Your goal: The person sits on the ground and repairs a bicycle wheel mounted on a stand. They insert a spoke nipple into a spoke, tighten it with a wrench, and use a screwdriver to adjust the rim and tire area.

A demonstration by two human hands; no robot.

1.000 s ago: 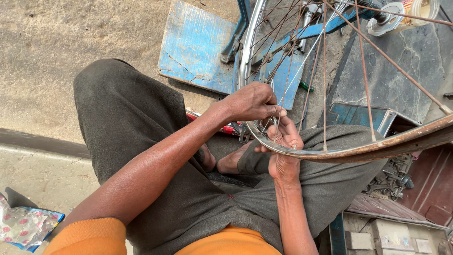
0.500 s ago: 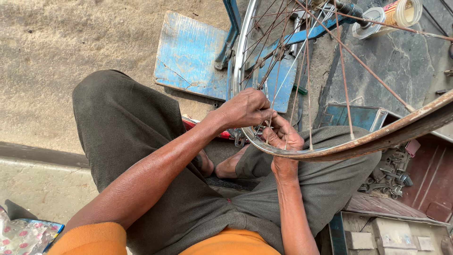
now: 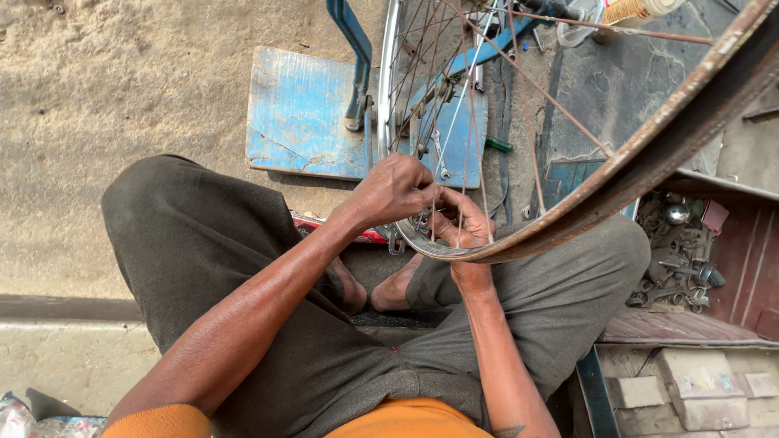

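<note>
Here I brace the wheel rim (image 3: 568, 203) over my lap; left hand (image 3: 393, 191) fingers pinch a spoke (image 3: 438, 146), right hand (image 3: 462, 231) cups rim underneath, steadying it

Sandy ground (image 3: 122, 97) seen in daylight; blue board (image 3: 300, 113) laid flat; box (image 3: 714, 268) of metal parts at right.

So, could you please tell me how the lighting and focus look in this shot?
Head view: soft, even daylight with no hard shadows; the left hand and right hand at the wheel rim are sharp; the rusty rim section nearest the camera looks soft and enlarged; no glare.
</note>
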